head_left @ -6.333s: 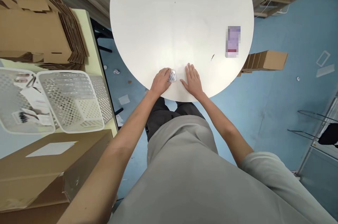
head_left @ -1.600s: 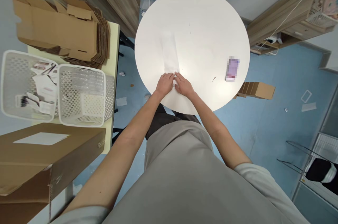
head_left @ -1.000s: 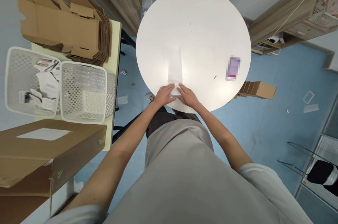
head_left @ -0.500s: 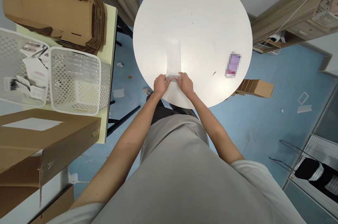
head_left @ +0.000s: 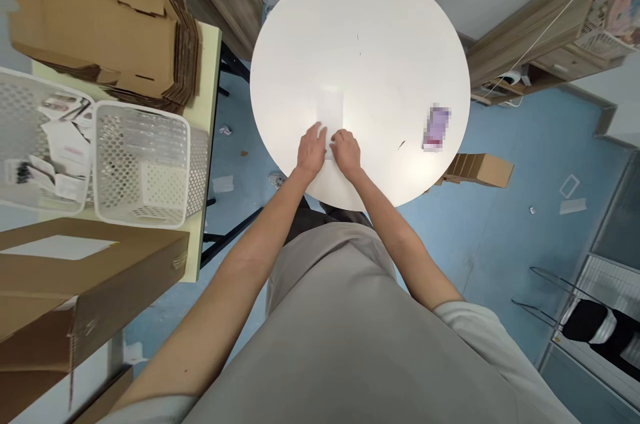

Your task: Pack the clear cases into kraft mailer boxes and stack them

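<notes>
A pale, translucent flat strip [head_left: 331, 107] lies lengthwise on the white round table [head_left: 390, 31], hard to tell from the tabletop; its exact kind is unclear. My left hand [head_left: 313, 149] rests over the strip's near left part, open, with its fingers stretched forward. Over the near right part is my right hand [head_left: 346, 151], its fingers loosely bent and thumb apart from them, touching the strip. Both hands partly cover the strip's near end.
A pixelated purple item [head_left: 437, 127] lies at the table's right. To the left, a side table [head_left: 207, 71] bears stacked flattened cardboard boxes [head_left: 95, 31], white perforated baskets [head_left: 187, 164] and a large carton [head_left: 135, 261]. More cardboard [head_left: 487, 169] stands beyond the round table's right edge.
Both hands have left their thumb-and-finger grip on the strip's near end. They now lie over the strip slightly farther forward, the left fingers straightened. The view has shifted a little.
</notes>
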The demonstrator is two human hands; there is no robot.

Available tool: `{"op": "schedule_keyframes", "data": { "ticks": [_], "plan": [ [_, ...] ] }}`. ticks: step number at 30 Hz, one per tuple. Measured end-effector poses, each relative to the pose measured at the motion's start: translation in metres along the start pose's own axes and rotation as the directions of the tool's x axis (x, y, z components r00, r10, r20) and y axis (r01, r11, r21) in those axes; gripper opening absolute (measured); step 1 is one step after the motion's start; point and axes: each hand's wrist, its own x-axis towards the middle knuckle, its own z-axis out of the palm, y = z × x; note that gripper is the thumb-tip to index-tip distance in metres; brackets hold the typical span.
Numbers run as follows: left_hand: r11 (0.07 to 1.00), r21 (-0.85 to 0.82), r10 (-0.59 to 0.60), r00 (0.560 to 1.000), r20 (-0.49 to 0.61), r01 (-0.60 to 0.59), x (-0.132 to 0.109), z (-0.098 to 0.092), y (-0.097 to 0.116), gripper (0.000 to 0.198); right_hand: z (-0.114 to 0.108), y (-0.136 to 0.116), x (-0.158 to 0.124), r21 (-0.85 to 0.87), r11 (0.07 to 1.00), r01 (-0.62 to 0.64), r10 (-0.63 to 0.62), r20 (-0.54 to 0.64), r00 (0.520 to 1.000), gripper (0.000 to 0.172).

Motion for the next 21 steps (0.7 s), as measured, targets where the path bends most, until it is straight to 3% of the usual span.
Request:
{"op": "schedule_keyframes", "data": {
  "ticks": [2, 5, 9, 16, 21],
  "plan": [
    [0.987, 0.019, 0.159, 0.981, 0.113, -0.163, 0.005, -0.003, -0.003, 0.057, 0.003, 0.007, -0.004, 0.011, 0.997, 0.071, -0.071, 0.036, 0.997, 0.038],
    [0.969, 0.052, 0.225, 0.951, 0.21, -0.24, 0.005, -0.007, -0.012, 0.065, 0.005, 0.023, -0.014, 0.036, 0.983, 0.182, -0.184, 0.051, 0.982, 0.041],
    [0.959, 0.091, 0.242, 0.941, 0.236, -0.269, -0.012, -0.005, -0.02, 0.085, 0.008, 0.04, -0.032, 0.015, 0.958, 0.285, -0.285, 0.102, 0.953, 0.057],
    [0.96, 0.073, 0.247, 0.943, 0.223, -0.269, -0.056, 0.009, -0.019, 0.082, 0.019, 0.041, -0.074, -0.019, 0.953, 0.301, -0.295, 0.16, 0.942, 0.059],
    [0.982, -0.001, 0.181, 0.944, 0.275, -0.188, -0.07, 0.006, -0.021, 0.081, 0.013, 0.043, -0.095, -0.01, 0.95, 0.313, -0.304, 0.208, 0.93, 0.057]
  ]
}}
